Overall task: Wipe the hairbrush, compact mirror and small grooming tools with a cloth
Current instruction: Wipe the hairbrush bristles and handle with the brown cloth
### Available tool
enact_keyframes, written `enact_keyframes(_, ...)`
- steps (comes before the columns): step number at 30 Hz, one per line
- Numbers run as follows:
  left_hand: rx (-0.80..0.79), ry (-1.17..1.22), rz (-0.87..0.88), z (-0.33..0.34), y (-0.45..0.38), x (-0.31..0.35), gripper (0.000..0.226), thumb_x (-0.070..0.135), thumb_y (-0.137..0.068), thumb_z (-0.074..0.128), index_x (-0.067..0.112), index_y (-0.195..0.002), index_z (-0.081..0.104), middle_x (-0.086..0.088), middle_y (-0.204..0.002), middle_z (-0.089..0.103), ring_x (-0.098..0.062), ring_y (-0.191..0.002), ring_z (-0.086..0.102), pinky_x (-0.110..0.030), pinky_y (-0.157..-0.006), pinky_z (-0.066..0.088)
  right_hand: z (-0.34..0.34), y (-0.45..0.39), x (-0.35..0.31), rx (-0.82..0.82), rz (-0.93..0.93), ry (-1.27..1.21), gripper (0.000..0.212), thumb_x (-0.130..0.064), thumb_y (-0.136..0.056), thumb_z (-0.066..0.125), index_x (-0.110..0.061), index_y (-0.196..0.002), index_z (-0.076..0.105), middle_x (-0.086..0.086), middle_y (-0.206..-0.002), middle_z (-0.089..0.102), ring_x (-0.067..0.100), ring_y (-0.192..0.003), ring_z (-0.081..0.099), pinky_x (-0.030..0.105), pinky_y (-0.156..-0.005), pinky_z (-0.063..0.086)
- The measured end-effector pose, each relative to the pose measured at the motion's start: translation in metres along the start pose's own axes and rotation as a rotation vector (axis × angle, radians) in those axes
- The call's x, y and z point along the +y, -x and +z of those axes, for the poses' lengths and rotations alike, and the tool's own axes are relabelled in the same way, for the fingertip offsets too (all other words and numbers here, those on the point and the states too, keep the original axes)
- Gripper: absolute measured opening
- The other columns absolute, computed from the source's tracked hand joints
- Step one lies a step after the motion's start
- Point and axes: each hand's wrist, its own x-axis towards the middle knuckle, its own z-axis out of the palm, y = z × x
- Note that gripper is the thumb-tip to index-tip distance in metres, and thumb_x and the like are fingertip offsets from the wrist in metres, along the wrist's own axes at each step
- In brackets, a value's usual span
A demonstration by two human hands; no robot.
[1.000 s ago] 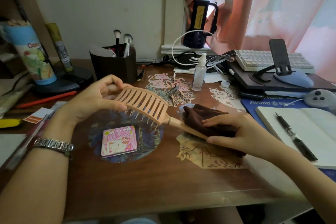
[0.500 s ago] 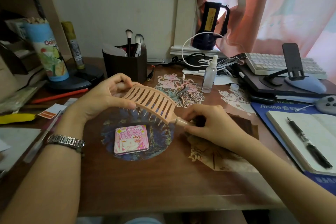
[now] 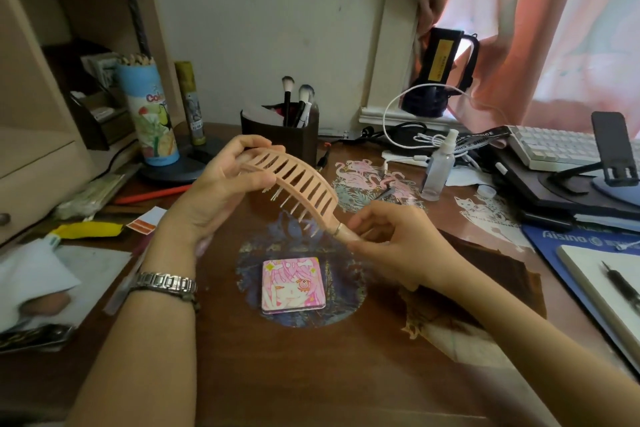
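Note:
A peach vented hairbrush (image 3: 298, 184) is held in the air above the desk, bristles pointing down. My left hand (image 3: 221, 191) grips its head end between thumb and fingers. My right hand (image 3: 391, 239) pinches its handle near the neck. Below the brush a pink square compact mirror (image 3: 293, 285) lies flat on a round dark picture. The brown cloth (image 3: 498, 270) lies flat on the desk behind my right forearm, partly hidden by it. Small metal grooming tools (image 3: 388, 192) lie on the flamingo sticker further back.
A dark holder with makeup brushes (image 3: 280, 135) stands behind the hairbrush. A clear spray bottle (image 3: 437, 170) and white cables are at the back right. A keyboard (image 3: 554, 146), phone stand, and notebook with pen (image 3: 609, 291) fill the right side. Papers and a pencil tube (image 3: 149, 111) crowd the left.
My right hand let go of the brown cloth, which now lies on the desk, and took the brush handle. Both hands raised the brush.

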Motion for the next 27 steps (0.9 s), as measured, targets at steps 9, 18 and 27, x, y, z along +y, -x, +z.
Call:
enact_keyframes(9,0.281,0.092,0.107,-0.015,-0.006,0.003,0.035,0.016,-0.075,0.069,0.019,-0.109,0.059,-0.005,-0.116,0.064,-0.014,-0.107,0.062,-0.024,-0.09,0.047,0.009,-0.042,-0.016,0.058,-0.004,0.002,0.019,-0.012,-0.077,0.073,-0.018,-0.094,0.066,-0.006,-0.086,0.07,0.004,-0.073,0.065,0.016,-0.067,0.053)
enact_keyframes(18,0.567,-0.109,-0.199,-0.018,-0.011,-0.009,0.051,0.043,-0.072,0.076,0.018,-0.111,0.056,-0.002,-0.099,0.069,-0.016,-0.096,0.067,-0.028,-0.08,0.052,0.022,-0.054,-0.012,0.066,-0.06,0.28,0.033,-0.006,-0.071,0.077,-0.021,-0.093,0.059,-0.011,-0.085,0.061,-0.006,-0.067,0.052,0.007,-0.056,0.039)
enact_keyframes(27,0.725,-0.401,-0.232,-0.019,-0.017,-0.012,0.035,0.056,-0.094,0.033,0.032,-0.087,0.058,-0.001,-0.105,0.068,-0.021,-0.101,0.062,-0.047,-0.098,0.046,0.041,-0.055,-0.002,0.128,-0.036,0.193,0.016,-0.025,-0.078,0.074,-0.021,-0.089,0.064,-0.011,-0.077,0.065,0.004,-0.07,0.062,0.022,-0.06,0.051)
